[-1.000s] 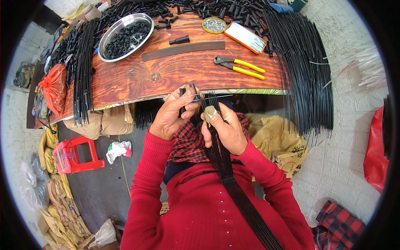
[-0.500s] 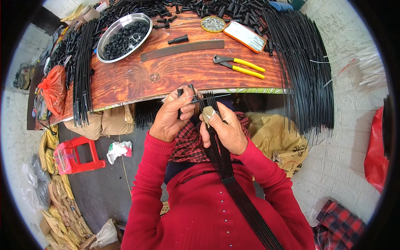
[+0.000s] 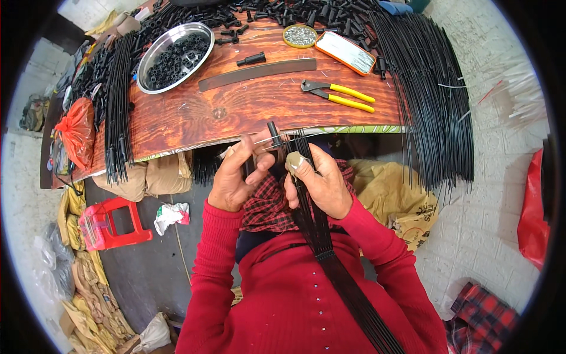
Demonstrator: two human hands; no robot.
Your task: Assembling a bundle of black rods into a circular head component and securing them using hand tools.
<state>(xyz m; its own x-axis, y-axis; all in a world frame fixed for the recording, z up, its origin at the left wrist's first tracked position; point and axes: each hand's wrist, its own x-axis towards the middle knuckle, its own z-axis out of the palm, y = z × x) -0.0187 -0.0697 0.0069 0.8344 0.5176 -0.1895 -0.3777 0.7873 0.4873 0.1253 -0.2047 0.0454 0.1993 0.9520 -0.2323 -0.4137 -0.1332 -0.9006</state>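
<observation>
Black rods (image 3: pixel 325 256); yellow plier handles (image 3: pixel 352 93); red-black checked cloth (image 3: pixel 265 207).

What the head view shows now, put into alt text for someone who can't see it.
A person's right hand holds black strands; the left hand is near a black tube. Yellow-handled pliers and a bowl of black rings lie on the table ahead.

Workshop: wooden bench (image 3: pixel 171 115) with pliers (image 3: pixel 349 99), heaped black parts (image 3: pixel 337 14)

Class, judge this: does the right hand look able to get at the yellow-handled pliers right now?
Probably yes: nothing bulky lies between the right hand and the pliers, though that hand must first release the black rods.
</observation>
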